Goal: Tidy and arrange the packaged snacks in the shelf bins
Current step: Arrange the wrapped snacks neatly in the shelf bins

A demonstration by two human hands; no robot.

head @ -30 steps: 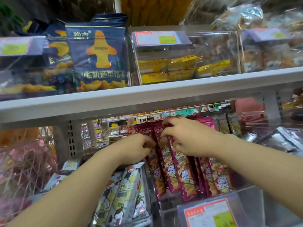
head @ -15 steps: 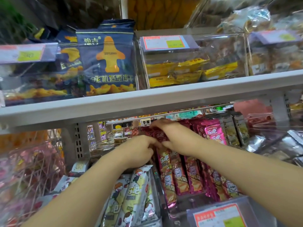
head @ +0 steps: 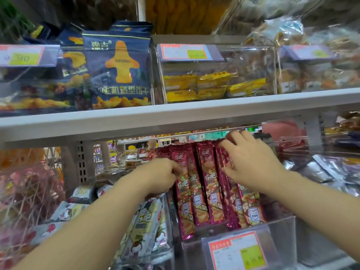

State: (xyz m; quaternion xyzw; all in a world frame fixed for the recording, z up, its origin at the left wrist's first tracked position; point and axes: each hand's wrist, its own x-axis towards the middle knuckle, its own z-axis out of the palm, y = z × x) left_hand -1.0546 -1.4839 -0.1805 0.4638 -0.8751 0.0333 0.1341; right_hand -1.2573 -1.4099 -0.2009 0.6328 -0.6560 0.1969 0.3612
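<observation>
Reaching beneath white shelf [head: 175,116] — left hand [head: 161,177] pinching magenta packs [head: 209,184], right hand [head: 251,164] pressing flat

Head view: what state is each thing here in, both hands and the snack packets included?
magenta packets: standing in a row, leaning back in their bin.
left hand: fingers curled, pinching the leftmost packet's edge.
right hand: open, fingers spread, pressing on the rightmost packets.
clear bin: open-topped, price tag on its front.
navy biscuit bag: upright on the upper shelf.
yellow packets: lying stacked flat.

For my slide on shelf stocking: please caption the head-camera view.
Left hand pinches and right hand presses long magenta snack packs standing in a clear shelf bin, below navy biscuit bags.
</observation>
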